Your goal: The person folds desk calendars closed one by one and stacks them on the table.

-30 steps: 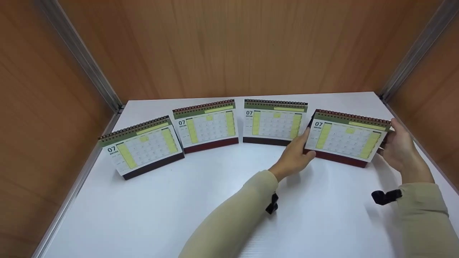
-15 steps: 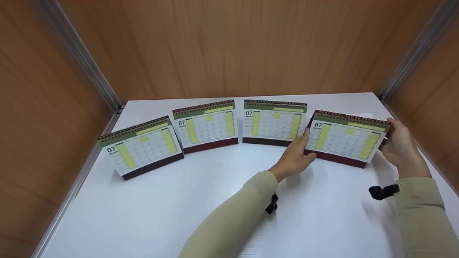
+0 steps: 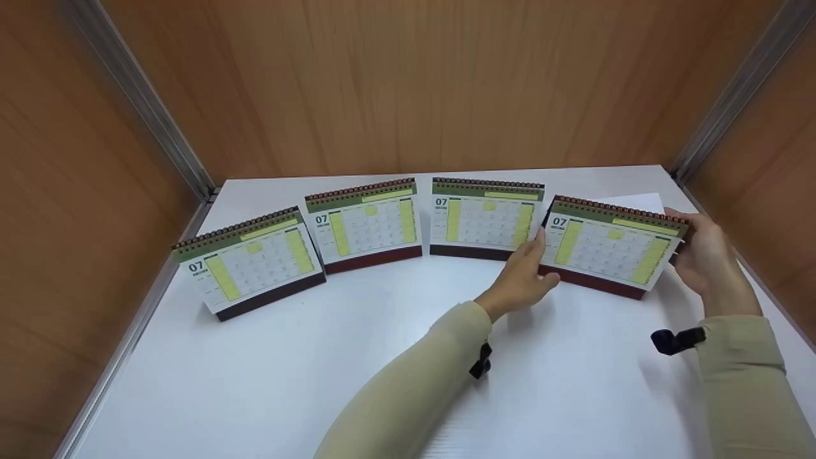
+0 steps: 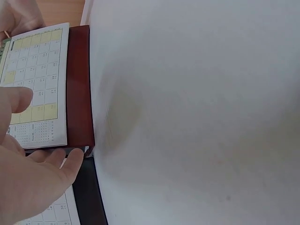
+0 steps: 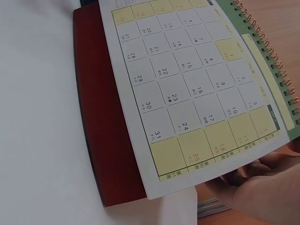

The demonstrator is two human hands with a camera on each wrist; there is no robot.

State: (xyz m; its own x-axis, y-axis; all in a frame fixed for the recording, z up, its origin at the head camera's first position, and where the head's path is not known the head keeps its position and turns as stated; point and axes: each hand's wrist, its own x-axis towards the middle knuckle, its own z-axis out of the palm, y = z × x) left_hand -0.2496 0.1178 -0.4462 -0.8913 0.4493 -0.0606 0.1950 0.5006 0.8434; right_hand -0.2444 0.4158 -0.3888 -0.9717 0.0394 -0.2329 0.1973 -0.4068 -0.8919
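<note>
A desk calendar with a dark red base stands at the right of the row, open at page 07. My left hand steadies its left side. In the left wrist view, that hand's thumb lies over the front page and the fingertips are at the side edge. My right hand is at the upper right corner, its fingers curled behind the calendar. A white page sticks up behind the spiral binding, beside that hand. In the right wrist view, the fingers are partly hidden behind the calendar.
Left along the white table stand a black-based calendar, a red-based one and another black-based one. The black-based one sits right beside my left hand. Wooden panels enclose the back and sides.
A white page has come into view behind the right calendar's top edge. My right hand has moved slightly left and inward. The left hand stays at the calendar's side.
</note>
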